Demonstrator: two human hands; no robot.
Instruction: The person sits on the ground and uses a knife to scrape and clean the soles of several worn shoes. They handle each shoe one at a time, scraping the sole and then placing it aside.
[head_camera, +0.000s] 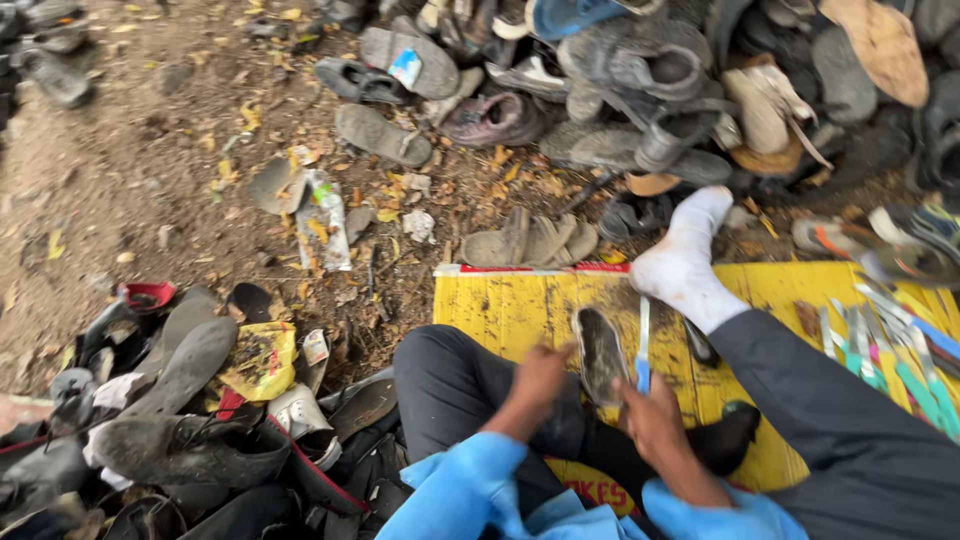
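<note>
I sit on the ground with a yellow board (500, 305) under my legs. My left hand (540, 380) holds a worn dark shoe sole (601, 352) upright by its lower end. My right hand (652, 415) grips a thin flat blade with a blue handle (643, 345), held upright right beside the sole's right edge. My foot in a white sock (685, 262) stretches out over the board beyond the hands. Blue sleeves cover both my forearms.
A row of several tools with coloured handles (890, 350) lies on the board at right. Heaps of old shoes and sandals fill the top (640, 90) and bottom left (180, 430). Bare dirt with leaves and litter (130, 180) lies at upper left.
</note>
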